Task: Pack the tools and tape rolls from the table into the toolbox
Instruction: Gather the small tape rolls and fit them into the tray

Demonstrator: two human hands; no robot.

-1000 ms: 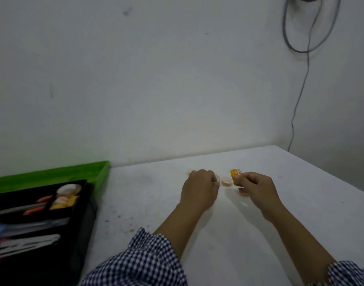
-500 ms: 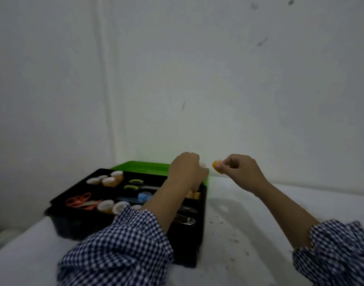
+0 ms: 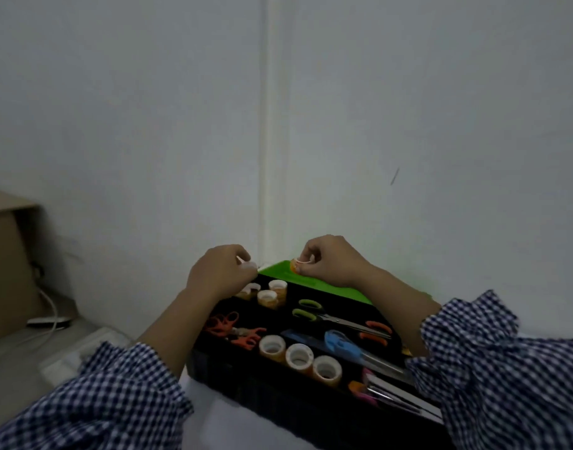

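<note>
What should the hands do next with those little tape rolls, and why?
The left hand pinches a pale roll and the right hand an orange roll, both above the open toolbox. So probably lower them and set the rolls beside the similar rolls at its back.

Open-topped toolbox [image 3: 278, 407] thick with tape rolls [image 3: 299, 355] and scissors [image 3: 324, 316]; wall [image 3: 408, 157] close behind.

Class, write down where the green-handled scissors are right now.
In the head view, the green-handled scissors lie inside the black toolbox, right of centre, just right of the back tape rolls and behind the blue-handled scissors.
</note>
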